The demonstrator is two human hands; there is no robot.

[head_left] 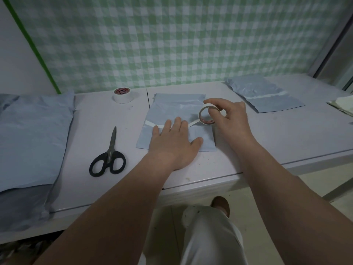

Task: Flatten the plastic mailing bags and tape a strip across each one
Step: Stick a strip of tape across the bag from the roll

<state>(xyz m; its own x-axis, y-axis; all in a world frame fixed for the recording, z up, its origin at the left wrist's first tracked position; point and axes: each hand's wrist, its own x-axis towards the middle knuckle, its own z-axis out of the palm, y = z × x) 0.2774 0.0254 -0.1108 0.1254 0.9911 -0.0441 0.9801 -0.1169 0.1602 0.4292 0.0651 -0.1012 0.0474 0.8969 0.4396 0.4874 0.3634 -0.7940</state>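
While taping is half done, table (267, 134): bears every item; smooth top, so anything tugged on it may slide.
Stack (32, 134): puffy bags, far left, draping over the near edge; not yet flattened; a nudge could slump them off.
Bag (172, 109): centre of table, lying flat, faint creases in its upper half; creases taped over would be locked in.
Taped bag (263, 94): far right, tape across it; set apart.
Left hand (173, 146): flat, fingers straight, pressing bag and strip (193, 123); lifting now lets the bag ride up with the pull.
Right hand (231, 115): fingers curled round the roll (207, 115) at the bag's right side; a skewed pull sets the strip crooked.
Scissors (108, 155): closed, left of bag, well apart from both hands; fetching them means giving up one hold.
Spare roll (123, 95): on its flat side, behind scissors; idle.
Roll: on edge over the bag; slack would let tape fold on itself.
Strip: stuck from the bag's left edge to under the left hand, then rising to the roll; uncut; free span may wrinkle or trap air.
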